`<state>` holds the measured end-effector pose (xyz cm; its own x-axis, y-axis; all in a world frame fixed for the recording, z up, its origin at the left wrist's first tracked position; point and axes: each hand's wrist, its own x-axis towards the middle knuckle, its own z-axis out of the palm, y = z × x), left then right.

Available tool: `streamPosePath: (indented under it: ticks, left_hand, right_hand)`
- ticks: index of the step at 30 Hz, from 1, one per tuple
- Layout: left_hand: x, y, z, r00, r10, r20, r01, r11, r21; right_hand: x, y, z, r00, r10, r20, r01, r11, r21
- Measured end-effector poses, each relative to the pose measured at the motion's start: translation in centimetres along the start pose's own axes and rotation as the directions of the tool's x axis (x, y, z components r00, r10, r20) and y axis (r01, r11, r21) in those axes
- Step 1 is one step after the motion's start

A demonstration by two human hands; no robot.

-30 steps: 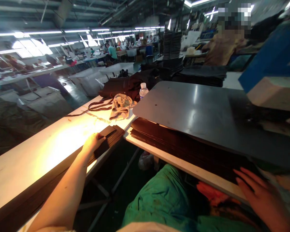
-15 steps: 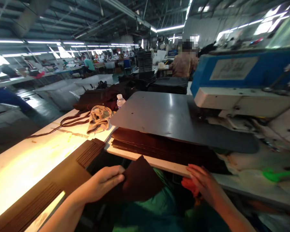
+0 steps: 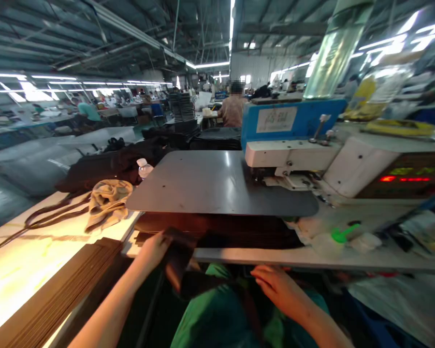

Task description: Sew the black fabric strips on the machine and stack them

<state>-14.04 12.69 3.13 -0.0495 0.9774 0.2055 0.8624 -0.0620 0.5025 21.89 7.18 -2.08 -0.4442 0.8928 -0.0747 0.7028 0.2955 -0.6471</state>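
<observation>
My left hand (image 3: 154,251) is closed on a dark brown fabric piece (image 3: 179,273), which hangs bent and blurred above my lap. Just behind it, a stack of dark panels (image 3: 224,229) lies under the grey metal plate (image 3: 199,181) of a sewing machine (image 3: 293,150). My right hand (image 3: 275,285) is by the front table edge, fingers stretched out towards the left, with nothing visible in it. To the left of my left forearm lies a pile of brown panels (image 3: 63,290).
A crumpled tan cloth (image 3: 108,200), dark straps (image 3: 54,212) and a plastic bottle (image 3: 144,167) are on the left table. A green-tipped container (image 3: 335,239) stands right of the plate. Further back are dark fabric piles (image 3: 112,159) and a seated person (image 3: 234,106).
My view has swung right, bringing the machine's display into sight. My left hand has raised the fabric piece towards the panel stack, and the piece has bent. My right hand sits lower against the table edge.
</observation>
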Motion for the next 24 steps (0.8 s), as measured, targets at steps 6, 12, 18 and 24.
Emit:
streamPosePath:
  ticks: [6, 12, 18, 24]
  left_hand:
    - [-3.0, 1.2, 0.3, 0.999, 0.013, -0.038, -0.011, 0.998, 0.059]
    - [-5.2, 10.0, -1.9, 0.774, 0.604, -0.189, -0.572, 0.796, 0.2]
    - [-5.2, 15.7, 0.7, 0.688, 0.715, -0.122, -0.725, 0.683, -0.084]
    - [-4.8, 18.6, -1.4, 0.568, 0.811, -0.14, -0.805, 0.513, -0.299]
  right_hand:
    - [-0.5, -3.0, -1.8, 0.999, -0.025, -0.03, 0.028, 0.991, 0.128]
    - [0.0, -10.9, -4.0, 0.984, -0.131, -0.121, 0.175, 0.848, 0.501]
    - [0.6, -12.9, -4.1, 0.948, -0.052, -0.314, 0.23, 0.795, 0.562]
    - [1.8, -12.6, -10.2, 0.784, -0.054, -0.618, 0.377, 0.832, 0.406]
